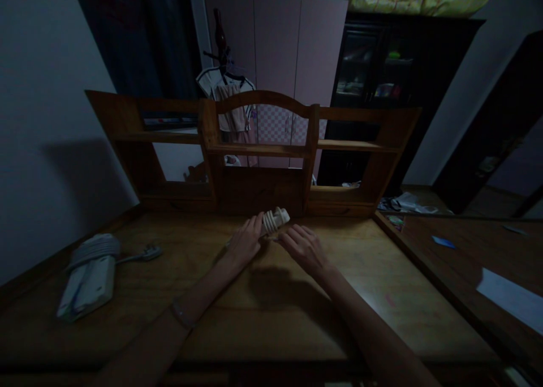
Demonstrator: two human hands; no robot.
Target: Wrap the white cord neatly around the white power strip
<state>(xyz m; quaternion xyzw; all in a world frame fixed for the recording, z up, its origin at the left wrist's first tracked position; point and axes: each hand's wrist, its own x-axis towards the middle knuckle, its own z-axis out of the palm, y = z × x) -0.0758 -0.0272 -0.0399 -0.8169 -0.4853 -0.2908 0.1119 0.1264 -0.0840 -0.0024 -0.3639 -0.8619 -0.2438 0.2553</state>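
Note:
Just above the middle of the desk, my left hand (244,237) is closed around a white cord-wrapped bundle (271,222). Its cord runs in several tight turns around a pale, long body that looks like a power strip; my fingers hide the lower part. My right hand (302,245) is beside it, fingers pinched on a thin white cord end (274,239) that reaches toward the bundle. At the left of the desk lies a white power strip (87,288) with its coiled cord (97,248) on top. Its plug (150,252) points right.
The wooden desk (190,313) has a shelf unit (261,149) along its far edge. A wall stands at the left. On the right, a darker surface (449,251) holds a blue card (443,241) and a white paper (511,296). Pink wardrobe doors (278,47) stand behind.

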